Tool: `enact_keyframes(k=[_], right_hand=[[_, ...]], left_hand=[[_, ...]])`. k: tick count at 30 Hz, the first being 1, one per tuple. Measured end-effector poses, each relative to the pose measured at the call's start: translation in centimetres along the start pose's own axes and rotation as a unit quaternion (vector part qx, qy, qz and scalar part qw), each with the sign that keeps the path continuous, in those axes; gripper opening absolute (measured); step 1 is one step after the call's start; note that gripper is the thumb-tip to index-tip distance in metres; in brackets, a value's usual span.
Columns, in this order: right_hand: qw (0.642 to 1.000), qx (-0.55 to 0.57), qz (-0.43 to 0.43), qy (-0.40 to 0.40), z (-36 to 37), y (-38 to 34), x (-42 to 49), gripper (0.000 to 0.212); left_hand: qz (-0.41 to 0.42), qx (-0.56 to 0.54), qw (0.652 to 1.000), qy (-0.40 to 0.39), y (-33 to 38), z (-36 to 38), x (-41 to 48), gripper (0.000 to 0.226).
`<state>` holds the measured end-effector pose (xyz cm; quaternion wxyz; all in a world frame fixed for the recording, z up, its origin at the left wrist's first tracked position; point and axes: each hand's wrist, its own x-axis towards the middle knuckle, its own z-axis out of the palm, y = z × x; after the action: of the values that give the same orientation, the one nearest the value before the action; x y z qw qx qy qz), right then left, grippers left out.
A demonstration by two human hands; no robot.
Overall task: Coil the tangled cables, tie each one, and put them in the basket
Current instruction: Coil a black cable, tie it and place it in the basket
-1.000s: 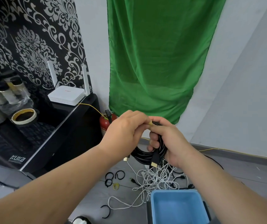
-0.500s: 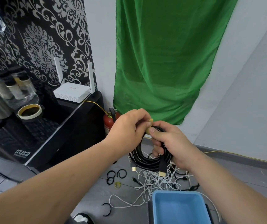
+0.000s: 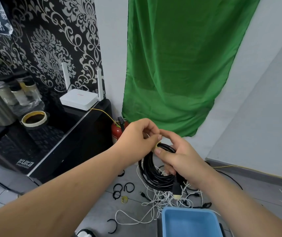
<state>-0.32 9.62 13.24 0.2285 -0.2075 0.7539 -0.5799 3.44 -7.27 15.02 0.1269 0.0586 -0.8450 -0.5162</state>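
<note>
Tying is the step I read here: the black cable (image 3: 151, 173) is already wound into a coil and held up above the floor, its gold-tipped plug (image 3: 177, 190) dangling beneath. My right hand (image 3: 179, 156) grips the coil at its top, thumb pressed on the strands, while my left hand (image 3: 137, 139) pinches a small yellowish band (image 3: 157, 144) right against them. I cannot tell whether the band goes fully round the bundle. The next move calls for stretching it over all the strands without letting the loops spring apart, then lowering the coil into the blue basket (image 3: 188, 210) just below. Tangled white cables (image 3: 162, 197) lie on the floor beside black ties (image 3: 129, 187), not yet coiled.
</note>
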Motion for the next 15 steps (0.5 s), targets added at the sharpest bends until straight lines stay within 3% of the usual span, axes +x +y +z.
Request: enact_keyframes(k=[8,13,15], right_hand=[[0.999,-0.030,-0.004,0.015,0.19,-0.19,-0.02,0.035],[0.999,0.030,0.020,0.025,-0.22,-0.01,0.14,0.022],[0.994,0.094,0.037,0.042,-0.55,0.15,0.34,0.022]], left_hand=[[-0.142,-0.121,0.982,0.019,0.01,0.51,0.23,0.023],[-0.129,-0.110,0.983,0.063,0.48,0.43,0.64,0.004],[-0.056,-0.034,0.996,0.059,0.26,-0.19,0.80,0.020]])
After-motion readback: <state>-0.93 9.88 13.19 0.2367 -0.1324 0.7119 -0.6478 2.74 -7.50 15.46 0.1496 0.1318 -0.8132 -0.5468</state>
